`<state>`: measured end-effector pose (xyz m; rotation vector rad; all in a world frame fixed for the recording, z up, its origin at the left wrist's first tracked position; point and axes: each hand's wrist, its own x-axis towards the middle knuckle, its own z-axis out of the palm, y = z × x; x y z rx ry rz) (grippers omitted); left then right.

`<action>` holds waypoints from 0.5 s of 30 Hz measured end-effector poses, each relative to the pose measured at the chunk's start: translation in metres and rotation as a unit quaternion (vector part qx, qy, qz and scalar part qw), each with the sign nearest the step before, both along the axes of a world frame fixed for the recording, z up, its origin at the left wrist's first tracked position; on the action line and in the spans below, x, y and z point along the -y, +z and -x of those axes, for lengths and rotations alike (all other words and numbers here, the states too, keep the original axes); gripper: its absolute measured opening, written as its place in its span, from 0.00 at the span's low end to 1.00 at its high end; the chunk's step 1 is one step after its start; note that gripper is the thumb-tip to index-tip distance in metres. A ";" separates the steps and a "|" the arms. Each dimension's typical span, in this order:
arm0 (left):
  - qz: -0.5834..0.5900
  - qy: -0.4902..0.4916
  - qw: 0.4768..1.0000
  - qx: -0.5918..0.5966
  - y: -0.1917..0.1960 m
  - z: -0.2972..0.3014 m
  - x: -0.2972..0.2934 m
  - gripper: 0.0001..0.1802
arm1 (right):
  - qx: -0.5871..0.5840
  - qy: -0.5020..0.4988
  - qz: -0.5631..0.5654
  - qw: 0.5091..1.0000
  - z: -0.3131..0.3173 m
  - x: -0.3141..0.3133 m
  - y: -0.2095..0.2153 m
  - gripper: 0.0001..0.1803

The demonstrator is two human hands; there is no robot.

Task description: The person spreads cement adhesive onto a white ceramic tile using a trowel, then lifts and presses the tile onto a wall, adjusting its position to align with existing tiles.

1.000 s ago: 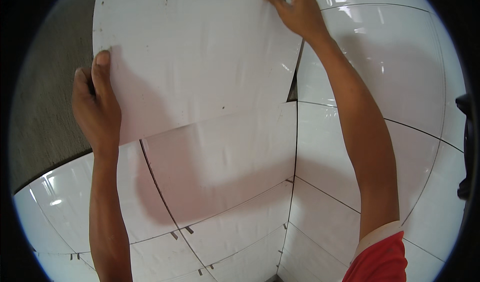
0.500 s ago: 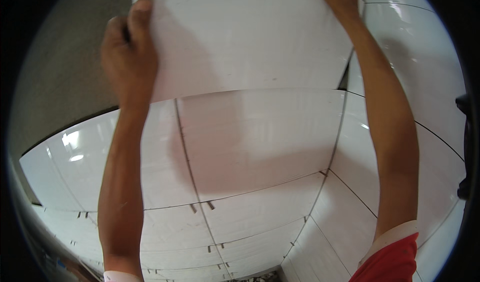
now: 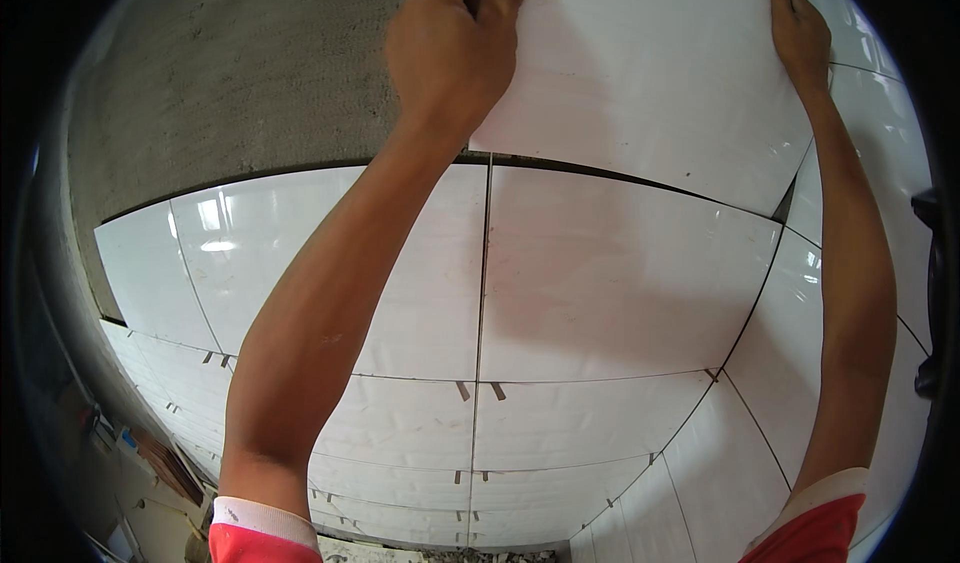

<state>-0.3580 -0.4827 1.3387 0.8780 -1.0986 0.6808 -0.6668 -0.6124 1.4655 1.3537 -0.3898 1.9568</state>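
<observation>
A large glossy white wall tile (image 3: pixel 650 83) is held up against the wall between my two hands, just above a row of set white tiles. My left hand (image 3: pixel 455 48) grips its left edge, with the thumb on the front face and the other fingers partly hidden. At the upper right, my right hand (image 3: pixel 803 43) is on the tile's right edge, close to the corner with the side wall; most of its fingers are hidden. A thin dark gap runs between the held tile and the white tile (image 3: pixel 620 273) below it.
Grey bare wall (image 3: pixel 250 73) spreads to the left of the held tile. Small dark spacers (image 3: pixel 463 391) stick out of the joints lower down. A white-tiled side wall (image 3: pixel 870 133) stands at right. Rubble (image 3: pixel 490 555) lies at the foot of the wall, and boards (image 3: pixel 165 468) lean at lower left.
The held tile has shifted right along the row, so its lower left corner now sits near the vertical joint below. A dark gap shows under it. Both hands stay on it; the view has shifted.
</observation>
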 end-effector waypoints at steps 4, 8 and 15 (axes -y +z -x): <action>-0.031 0.013 0.999 0.041 0.001 -0.007 -0.003 0.29 | 0.018 -0.007 -0.022 1.000 0.001 0.009 0.006 0.32; -0.043 -0.037 0.997 0.047 -0.003 -0.012 0.004 0.31 | -0.019 -0.060 -0.044 0.997 0.011 0.029 0.021 0.32; -0.086 0.007 0.996 0.039 -0.002 -0.014 0.014 0.33 | -0.067 -0.106 -0.145 0.982 0.036 0.065 0.047 0.39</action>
